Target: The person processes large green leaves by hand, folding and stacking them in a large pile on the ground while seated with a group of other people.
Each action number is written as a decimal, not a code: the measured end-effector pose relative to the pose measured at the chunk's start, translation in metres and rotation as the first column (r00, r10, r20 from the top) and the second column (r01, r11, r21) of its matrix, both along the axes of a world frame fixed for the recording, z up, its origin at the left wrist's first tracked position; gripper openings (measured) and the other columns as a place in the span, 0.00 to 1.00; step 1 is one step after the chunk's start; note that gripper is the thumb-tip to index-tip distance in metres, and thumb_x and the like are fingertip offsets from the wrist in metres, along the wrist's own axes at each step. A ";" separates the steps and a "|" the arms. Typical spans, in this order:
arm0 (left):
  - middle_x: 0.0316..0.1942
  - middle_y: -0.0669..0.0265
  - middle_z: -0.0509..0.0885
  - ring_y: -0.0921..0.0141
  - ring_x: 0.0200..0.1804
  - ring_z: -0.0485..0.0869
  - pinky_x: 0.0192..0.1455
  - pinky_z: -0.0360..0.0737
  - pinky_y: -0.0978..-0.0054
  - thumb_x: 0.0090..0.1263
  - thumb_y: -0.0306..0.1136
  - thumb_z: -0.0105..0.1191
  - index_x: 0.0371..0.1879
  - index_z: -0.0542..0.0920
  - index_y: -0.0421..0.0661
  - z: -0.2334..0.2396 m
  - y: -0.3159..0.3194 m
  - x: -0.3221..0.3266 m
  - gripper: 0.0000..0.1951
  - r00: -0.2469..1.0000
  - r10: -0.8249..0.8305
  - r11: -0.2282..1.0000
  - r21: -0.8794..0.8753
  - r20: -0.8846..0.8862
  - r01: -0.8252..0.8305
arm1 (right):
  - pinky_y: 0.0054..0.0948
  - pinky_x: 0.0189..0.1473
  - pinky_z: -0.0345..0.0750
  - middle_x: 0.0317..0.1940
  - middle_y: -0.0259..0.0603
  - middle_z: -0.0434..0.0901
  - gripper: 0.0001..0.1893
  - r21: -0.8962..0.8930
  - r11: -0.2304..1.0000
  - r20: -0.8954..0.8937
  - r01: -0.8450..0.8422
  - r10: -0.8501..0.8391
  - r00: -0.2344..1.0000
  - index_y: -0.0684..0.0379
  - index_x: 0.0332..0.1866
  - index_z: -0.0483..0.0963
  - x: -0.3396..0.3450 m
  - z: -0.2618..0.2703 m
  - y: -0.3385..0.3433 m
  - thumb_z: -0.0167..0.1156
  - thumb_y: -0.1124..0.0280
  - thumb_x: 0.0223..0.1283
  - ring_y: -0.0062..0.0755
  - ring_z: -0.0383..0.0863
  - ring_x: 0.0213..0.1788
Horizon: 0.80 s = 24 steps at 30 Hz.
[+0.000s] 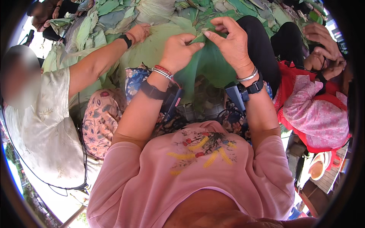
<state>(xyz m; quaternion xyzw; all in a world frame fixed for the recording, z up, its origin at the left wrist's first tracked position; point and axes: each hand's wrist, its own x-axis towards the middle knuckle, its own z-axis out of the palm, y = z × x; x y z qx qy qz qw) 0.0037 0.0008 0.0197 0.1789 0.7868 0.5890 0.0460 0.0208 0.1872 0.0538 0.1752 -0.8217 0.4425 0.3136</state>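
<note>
Both my hands are raised over a broad green leaf (212, 68) that hangs down in front of my lap. My left hand (179, 51) pinches the leaf's folded upper edge between thumb and forefinger. Close beside it on the right, my right hand (232, 42) has its thumb and forefinger at the tip of the same edge, its other fingers curled loosely. I wear bracelets and a black strap on each wrist, with a dark device on the inner side. Another large, paler green leaf (159, 37) lies spread out behind my left hand.
Many large leaves (114, 17) are heaped beyond my hands. At the left, a co-worker's hand (139, 32) rests on the pale leaf, the arm reaching in beside mine. At the right are another person's dark-clad knees (256, 42) and hands (322, 42). Dark cables (82, 142) run at the left.
</note>
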 end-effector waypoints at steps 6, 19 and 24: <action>0.20 0.73 0.75 0.81 0.24 0.67 0.26 0.66 0.78 0.63 0.32 0.65 0.31 0.84 0.39 -0.004 0.010 -0.007 0.08 0.998 -0.056 0.995 -0.086 -0.035 0.053 | 0.25 0.42 0.75 0.28 0.39 0.79 0.14 -0.092 0.979 0.357 -0.180 0.201 0.912 0.63 0.42 0.79 -0.014 -0.029 0.016 0.70 0.64 0.57 0.24 0.75 0.32; 0.31 0.73 0.85 0.84 0.32 0.77 0.34 0.74 0.84 0.68 0.27 0.63 0.43 0.84 0.39 0.004 0.013 -0.002 0.08 0.983 -0.176 0.981 0.092 0.042 0.172 | 0.16 0.37 0.69 0.29 0.27 0.79 0.10 -0.445 0.888 0.508 -0.113 0.354 0.785 0.63 0.37 0.78 0.004 -0.017 0.040 0.64 0.65 0.65 0.12 0.73 0.32; 0.30 0.72 0.84 0.82 0.32 0.77 0.36 0.74 0.83 0.67 0.28 0.63 0.41 0.84 0.38 0.004 0.014 -0.001 0.09 0.992 -0.119 0.987 0.115 0.031 0.115 | 0.17 0.41 0.68 0.29 0.25 0.76 0.11 -0.547 0.835 0.518 -0.068 0.401 0.756 0.62 0.35 0.77 0.008 -0.013 0.038 0.61 0.64 0.67 0.13 0.71 0.34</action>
